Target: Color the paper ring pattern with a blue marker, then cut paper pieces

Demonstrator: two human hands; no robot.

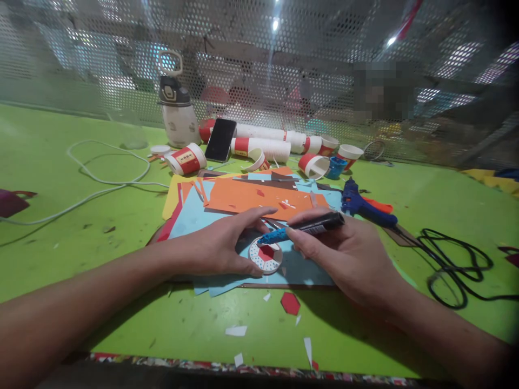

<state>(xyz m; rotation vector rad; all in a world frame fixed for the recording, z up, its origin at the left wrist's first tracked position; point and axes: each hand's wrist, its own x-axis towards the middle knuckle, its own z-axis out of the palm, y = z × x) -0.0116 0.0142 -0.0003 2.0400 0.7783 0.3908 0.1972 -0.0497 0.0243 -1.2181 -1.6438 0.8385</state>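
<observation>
A small round white disc (265,265) lies on light blue paper, with a red hexagon at its centre and blue dots on its white sections. My left hand (219,243) steadies it from the left, thumb at the lower edge and the other fingers curled behind the upper side. In my right hand (344,254) a marker pen (312,225) with a black barrel and a blue front end is pinched between thumb and fingers. Its tip meets the disc's upper left part or hovers just over it; I cannot tell which.
Orange paper (243,197) with scraps lies behind my hands. A blue glue gun (365,205) with a coiled black cord (458,265) is at right. Paper cups (187,159), a phone (221,139) and a bottle (180,116) stand behind. A red hexagon (290,303) lies in front.
</observation>
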